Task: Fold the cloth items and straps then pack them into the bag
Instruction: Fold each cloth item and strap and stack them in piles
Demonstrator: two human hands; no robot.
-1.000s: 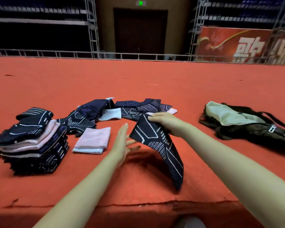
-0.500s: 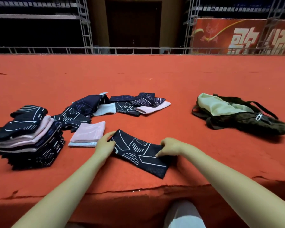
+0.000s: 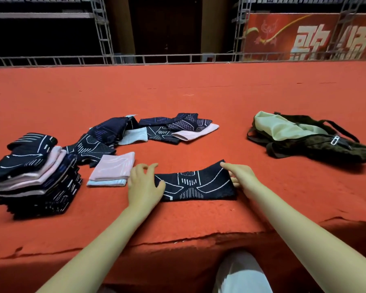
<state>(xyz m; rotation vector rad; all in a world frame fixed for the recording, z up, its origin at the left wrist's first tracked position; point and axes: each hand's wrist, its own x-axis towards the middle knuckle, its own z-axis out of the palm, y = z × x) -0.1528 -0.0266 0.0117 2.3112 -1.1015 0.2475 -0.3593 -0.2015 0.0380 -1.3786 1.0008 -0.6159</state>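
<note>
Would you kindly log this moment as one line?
phase: folding | left hand, right hand: flattening dark patterned cloth ends | stack: left | bag: open, unpacked

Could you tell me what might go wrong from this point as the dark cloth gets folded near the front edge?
1. The dark cloth lies close to the carpet's front edge, so a careless fold by the left hand or right hand might push it off.
2. The stack leans unevenly and may topple if more is added.
</note>
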